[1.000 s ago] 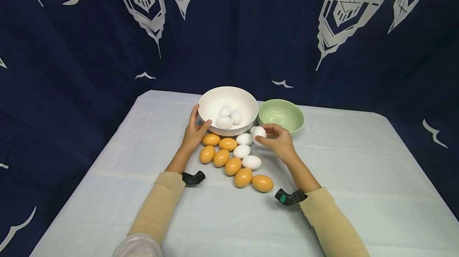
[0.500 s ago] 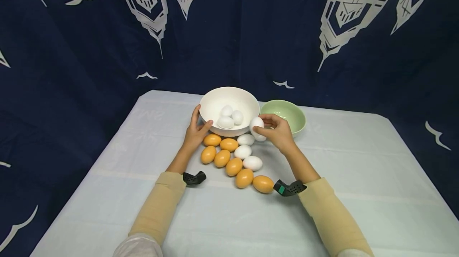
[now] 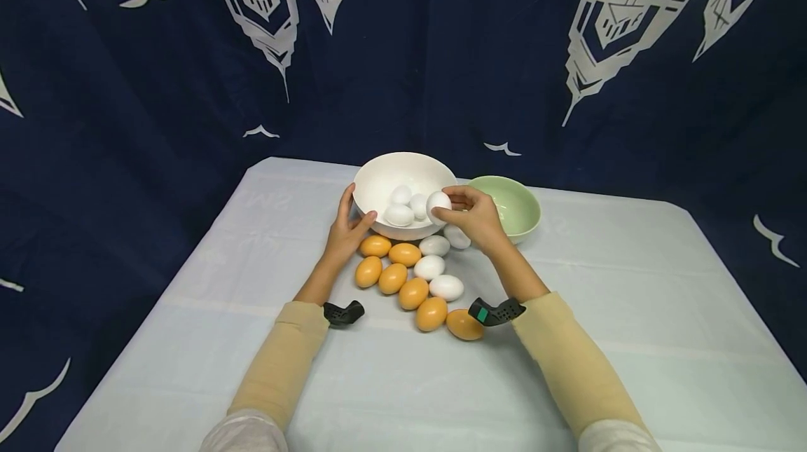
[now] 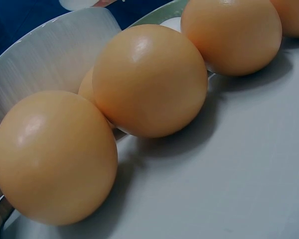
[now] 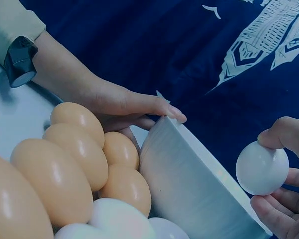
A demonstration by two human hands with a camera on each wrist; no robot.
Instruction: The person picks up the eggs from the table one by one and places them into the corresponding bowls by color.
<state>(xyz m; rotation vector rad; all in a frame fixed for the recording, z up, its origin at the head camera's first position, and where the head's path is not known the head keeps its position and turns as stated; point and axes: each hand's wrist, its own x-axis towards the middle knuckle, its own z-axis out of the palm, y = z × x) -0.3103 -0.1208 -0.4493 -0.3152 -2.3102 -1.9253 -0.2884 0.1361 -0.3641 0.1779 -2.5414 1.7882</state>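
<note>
A white egg is pinched between the thumb and fingers of my right hand, over the right side of the white bowl. In the right wrist view the held egg is above the bowl's rim. My left hand grips the bowl's left side, its thumb on the rim and fingers against the outer wall. Several white eggs lie inside. In front of the bowl are several brown eggs and several white eggs on the table.
A light green bowl stands right of the white bowl, partly hidden behind my right hand. The white-covered table ends at a dark blue patterned curtain. Brown eggs sit close before the left wrist camera.
My right hand has lifted the white egg from beside the green bowl and carried it up and left over the white bowl's edge. My left hand keeps its grip on the bowl.
</note>
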